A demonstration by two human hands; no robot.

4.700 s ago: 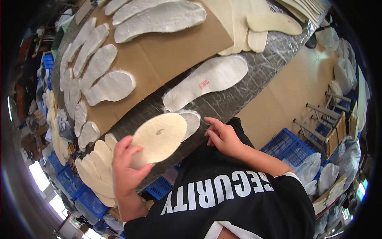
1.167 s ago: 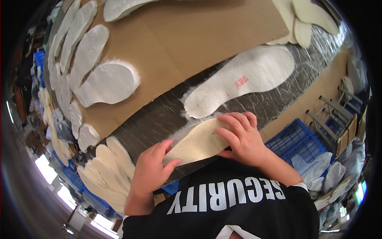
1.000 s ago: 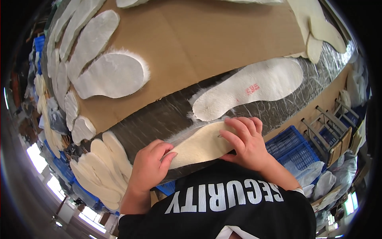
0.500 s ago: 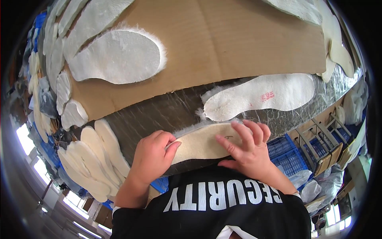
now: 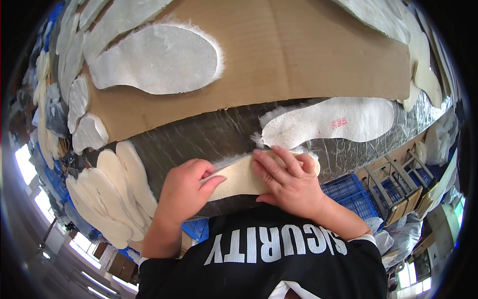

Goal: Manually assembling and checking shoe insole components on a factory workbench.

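A cream insole (image 5: pixel 236 180) lies on the dark, shiny work surface close to my body, with white fleece showing along its far edge. My left hand (image 5: pixel 185 188) pinches its left end between thumb and fingers. Across its right half rests my right hand (image 5: pixel 289 180), palm down with the fingers stretched out, covering much of that part. Just beyond is a white fleece insole (image 5: pixel 331 119) with a red stamp on its upper face and fluff at its left end.
Brown cardboard (image 5: pixel 294 55) covers the far part of the table, bearing a large white fleece insole (image 5: pixel 157 60). A fan of cream insoles (image 5: pixel 112 192) lies at the left. Blue plastic crates (image 5: pixel 348 195) and a metal-framed stool (image 5: pixel 398 187) stand at the right.
My right hand has moved left and come down flat onto the cream insole from a raised, spread pose. My left hand keeps its pinch at the left end.
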